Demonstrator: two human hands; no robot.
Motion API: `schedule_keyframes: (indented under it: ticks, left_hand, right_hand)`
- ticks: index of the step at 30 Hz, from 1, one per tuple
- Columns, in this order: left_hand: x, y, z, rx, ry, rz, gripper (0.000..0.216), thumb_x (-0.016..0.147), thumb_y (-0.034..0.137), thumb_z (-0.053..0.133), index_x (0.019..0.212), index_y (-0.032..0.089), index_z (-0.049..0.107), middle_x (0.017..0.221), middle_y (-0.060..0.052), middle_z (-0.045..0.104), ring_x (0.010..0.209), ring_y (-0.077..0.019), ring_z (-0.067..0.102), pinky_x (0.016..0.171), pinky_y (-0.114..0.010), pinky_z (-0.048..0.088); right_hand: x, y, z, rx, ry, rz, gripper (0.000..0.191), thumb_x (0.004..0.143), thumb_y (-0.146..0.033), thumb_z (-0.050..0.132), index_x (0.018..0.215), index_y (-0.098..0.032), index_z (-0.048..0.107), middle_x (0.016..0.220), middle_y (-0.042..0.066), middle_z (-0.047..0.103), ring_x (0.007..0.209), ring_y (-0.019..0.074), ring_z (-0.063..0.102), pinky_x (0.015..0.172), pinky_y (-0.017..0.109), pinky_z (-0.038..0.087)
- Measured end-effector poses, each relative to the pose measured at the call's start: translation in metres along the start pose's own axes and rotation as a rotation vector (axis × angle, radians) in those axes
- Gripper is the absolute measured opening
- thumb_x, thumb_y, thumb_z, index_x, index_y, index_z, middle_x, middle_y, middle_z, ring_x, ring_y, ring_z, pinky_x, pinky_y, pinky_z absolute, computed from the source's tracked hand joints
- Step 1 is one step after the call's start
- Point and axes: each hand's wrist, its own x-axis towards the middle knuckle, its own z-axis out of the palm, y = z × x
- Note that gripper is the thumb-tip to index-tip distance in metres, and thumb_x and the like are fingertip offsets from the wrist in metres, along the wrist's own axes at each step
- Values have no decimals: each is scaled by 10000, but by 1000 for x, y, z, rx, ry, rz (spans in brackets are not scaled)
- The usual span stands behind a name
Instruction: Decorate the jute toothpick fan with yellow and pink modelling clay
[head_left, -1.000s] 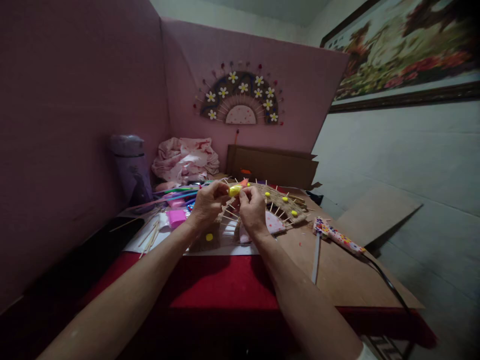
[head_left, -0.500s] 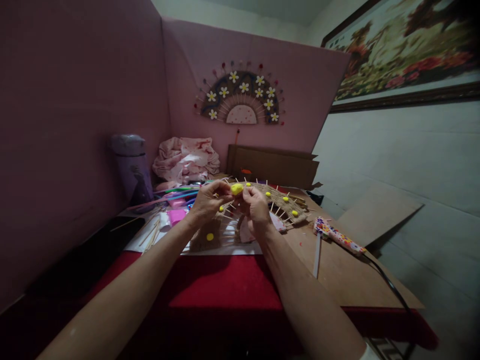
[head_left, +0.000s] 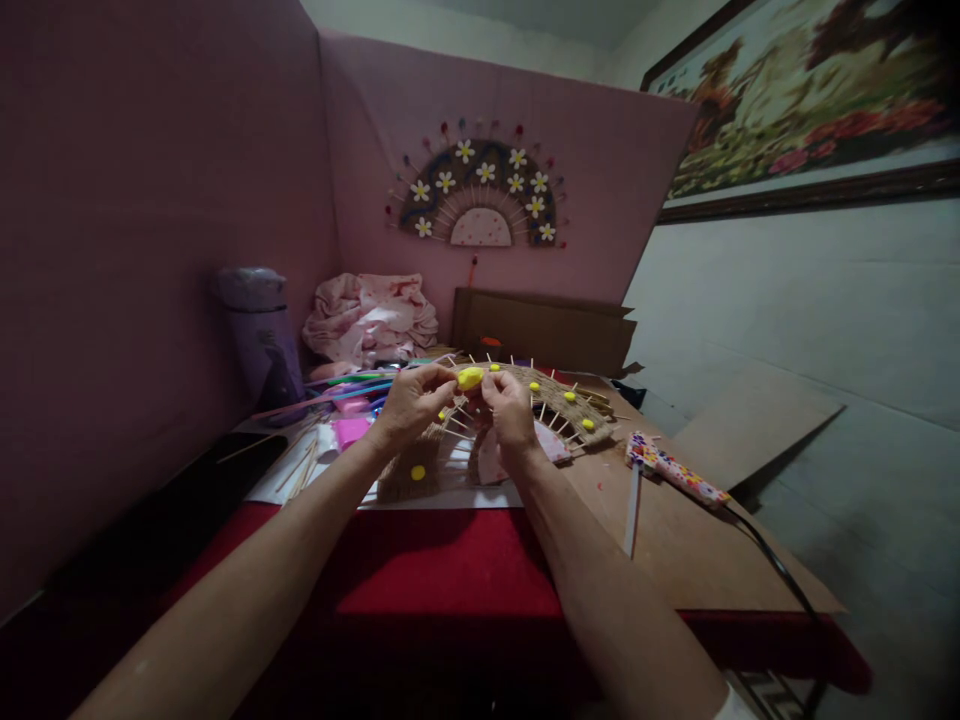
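Note:
Between my two hands is a lump of soft yellow modelling clay [head_left: 470, 378]. My left hand [head_left: 414, 400] pinches its left side with thumb and fingertips. The fingers of my right hand [head_left: 511, 412] close at its right end. Below and behind the hands lies a fan-shaped craft piece [head_left: 551, 390], an arch wrapped in brown twine with thin sticks through it. Flat yellow clay discs [head_left: 418, 473] dot the arch. A pale pink half-round [head_left: 551, 443] sits at its centre, partly covered by my right hand.
A flowered glue gun [head_left: 675, 470] with a black cord rests on the brown board at right. Thin wooden sticks [head_left: 304, 470], a pink packet [head_left: 351, 432] and a purple bottle [head_left: 262, 340] are at left. Behind are bunched pink cloth [head_left: 371, 318], cardboard [head_left: 544, 330] and a finished flowered fan [head_left: 480, 190] on the wall.
The view has shifted very slightly. Both hands stay in place on the yellow clay, which looks a little more drawn out toward the right fingers.

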Motion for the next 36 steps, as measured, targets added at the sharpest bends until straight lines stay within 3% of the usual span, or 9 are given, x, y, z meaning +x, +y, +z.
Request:
schedule_keyframes:
  ticks: [3, 15, 22, 27, 32, 36]
  left_hand:
    - [0, -2, -1, 41, 2, 15, 254, 678, 349, 621, 781, 126, 682, 678, -52, 663, 564, -151, 614, 413, -230, 487]
    - [0, -5, -2, 132, -1, 13, 204, 722, 346, 571, 702, 149, 620, 614, -25, 637, 486, -125, 580, 405, -215, 450]
    - [-2, -6, 3, 281, 133, 167, 115, 743, 239, 535, 659, 179, 586, 535, 28, 567, 470, -99, 472, 458, -215, 364]
    - [-3, -2, 2, 436, 227, 243, 105, 750, 193, 532, 651, 181, 567, 542, 36, 523, 491, -100, 434, 510, -232, 322]
    - [-3, -4, 1, 493, 181, 328, 94, 757, 161, 535, 667, 187, 536, 559, 39, 489, 515, -109, 418, 542, -242, 312]
    - [-3, -6, 1, 490, 133, 405, 122, 756, 144, 510, 652, 199, 481, 552, 52, 421, 510, -105, 371, 543, -243, 293]
  right_hand:
    - [0, -2, 0, 15, -5, 56, 241, 750, -428, 619, 748, -201, 541, 576, -29, 587, 435, 101, 477, 360, 202, 331]
    - [-4, 2, -1, -172, -28, -60, 246, 788, -446, 579, 760, -204, 542, 629, -25, 588, 461, 101, 487, 354, 197, 340]
    - [-3, 4, -2, -248, 85, -106, 231, 795, -413, 586, 700, -207, 550, 625, -8, 607, 480, 109, 491, 404, 214, 363]
    - [-6, 2, 3, -172, -33, -123, 271, 773, -477, 609, 804, -222, 522, 718, -17, 617, 510, 112, 526, 399, 217, 380]
    - [-3, 4, 3, -193, -44, -226, 338, 701, -455, 712, 754, -224, 471, 623, -58, 538, 558, 107, 514, 539, 236, 437]
    - [-1, 5, 1, -215, -36, -211, 343, 706, -457, 713, 738, -226, 462, 606, -59, 524, 553, 111, 491, 515, 232, 411]
